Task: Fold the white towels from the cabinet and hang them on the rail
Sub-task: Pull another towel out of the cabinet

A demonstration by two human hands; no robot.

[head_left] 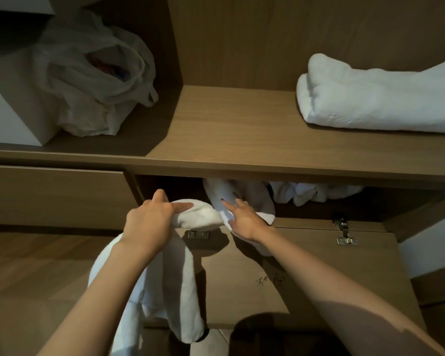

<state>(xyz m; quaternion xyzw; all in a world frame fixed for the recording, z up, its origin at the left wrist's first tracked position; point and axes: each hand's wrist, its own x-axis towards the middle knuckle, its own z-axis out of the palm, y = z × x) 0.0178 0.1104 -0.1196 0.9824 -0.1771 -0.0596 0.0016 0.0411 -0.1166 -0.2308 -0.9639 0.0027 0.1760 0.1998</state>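
**Towels come out of the low cabinet, one in hand, one under the fingers**

Head view: my left hand (149, 222) is clenched round a bunched fold of a white towel (180, 291), whose two ends hang down past the forearm toward the wooden floor (36, 265). My right hand (244, 219), just beside it, lies with straight fingers on a second towel (254, 199) spilling out of the compartment ahead. I cannot tell whether the thumb catches it underneath.

I judge the terry soft, limp and light. It should grip easily but sag wherever it is unsupported, so an edge or corners are better holds than the middle.

More crumpled towels (314, 194) sit beyond the right hand. The drop-down door (319, 265) lies open beneath both hands. Above them, the shelf (229, 129) carries a folded towel (378, 98) to the right and a plastic bag (93, 73) to the left. No rail is in sight.
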